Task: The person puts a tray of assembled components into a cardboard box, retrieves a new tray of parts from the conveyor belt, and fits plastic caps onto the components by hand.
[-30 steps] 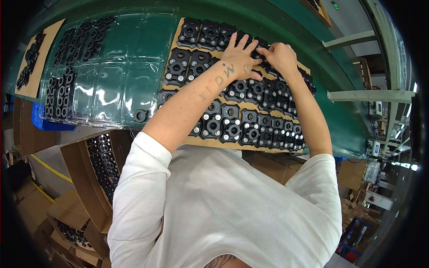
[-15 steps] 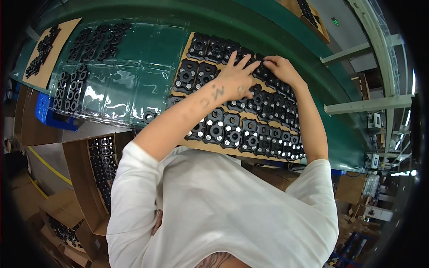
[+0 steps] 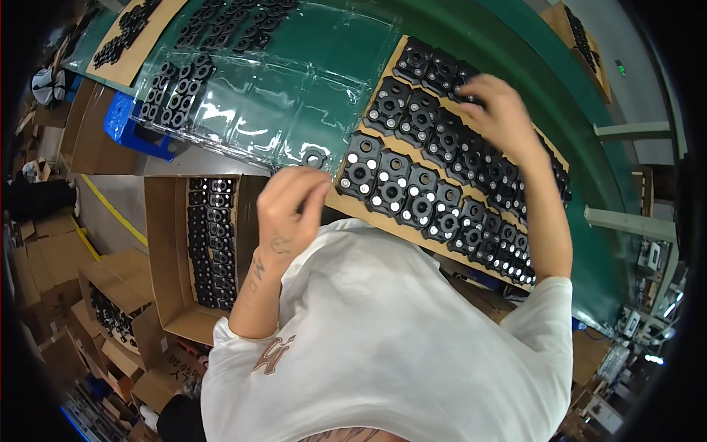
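Rows of black plastic parts (image 3: 420,116) with round holes and silvery round inserts lie on a brown cardboard sheet (image 3: 353,207). Above the farthest row is my right hand (image 3: 504,118), slightly blurred; its thumb and bent fingers are apart, with nothing visible held between them. My left hand (image 3: 289,210) is raised off the sheet's near left corner with its fingers curled in. Whatever it may hold is hidden inside the fingers. Just beyond it, a single black ring-shaped part (image 3: 314,157) lies on the clear plastic sheeting (image 3: 258,110).
More black parts (image 3: 177,92) lie in columns on the plastic at the left. Beyond them is another loaded cardboard sheet (image 3: 158,29). An open carton (image 3: 166,258) with similar parts stands below the green table (image 3: 324,66), near a blue plastic stool (image 3: 121,121).
My left hand has drawn back from the parts to the near left and curled up. My right hand has lifted slightly off the far row. The view has shifted and turned.
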### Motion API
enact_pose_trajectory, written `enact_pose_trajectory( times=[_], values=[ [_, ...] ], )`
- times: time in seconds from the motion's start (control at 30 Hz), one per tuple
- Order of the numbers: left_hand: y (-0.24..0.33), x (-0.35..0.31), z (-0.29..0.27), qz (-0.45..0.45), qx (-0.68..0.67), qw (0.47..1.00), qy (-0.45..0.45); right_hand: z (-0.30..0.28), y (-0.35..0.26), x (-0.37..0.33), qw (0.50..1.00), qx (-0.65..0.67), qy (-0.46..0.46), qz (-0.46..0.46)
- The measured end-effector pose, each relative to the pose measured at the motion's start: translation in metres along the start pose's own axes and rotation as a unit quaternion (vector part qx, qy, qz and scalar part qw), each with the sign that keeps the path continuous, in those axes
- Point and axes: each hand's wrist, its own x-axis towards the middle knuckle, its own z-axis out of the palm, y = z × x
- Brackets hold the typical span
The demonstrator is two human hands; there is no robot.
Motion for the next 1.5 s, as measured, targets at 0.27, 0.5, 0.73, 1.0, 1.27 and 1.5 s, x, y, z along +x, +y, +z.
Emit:
enact_pose_trajectory(
  times=[0.27,0.5,0.73,1.0,1.27,1.5],
  values=[
    [0.001,0.006,0.014,-0.051,0.043,0.993,0.093,0.122,-0.125,0.054,0.955,-0.032,-0.148,-0.255],
    [0.032,0.03,0.04,0.024,-0.028,0.997,0.07,0.102,-0.106,0.053,0.97,0.022,-0.004,-0.242],
    [0.061,0.075,0.095,0.199,-0.05,0.971,-0.119,-0.038,0.054,-0.022,0.97,0.112,0.099,0.19],
    [0.078,0.14,0.236,0.317,0.148,0.862,-0.367,-0.05,0.165,-0.114,0.972,-0.01,-0.038,0.23],
    [0.073,0.167,0.324,0.321,0.243,0.802,-0.441,-0.042,0.161,-0.109,0.967,-0.013,-0.085,0.239],
    [0.077,0.176,0.328,0.312,0.254,0.788,-0.466,-0.059,0.145,-0.092,0.933,-0.02,-0.114,0.34]
  ],
)
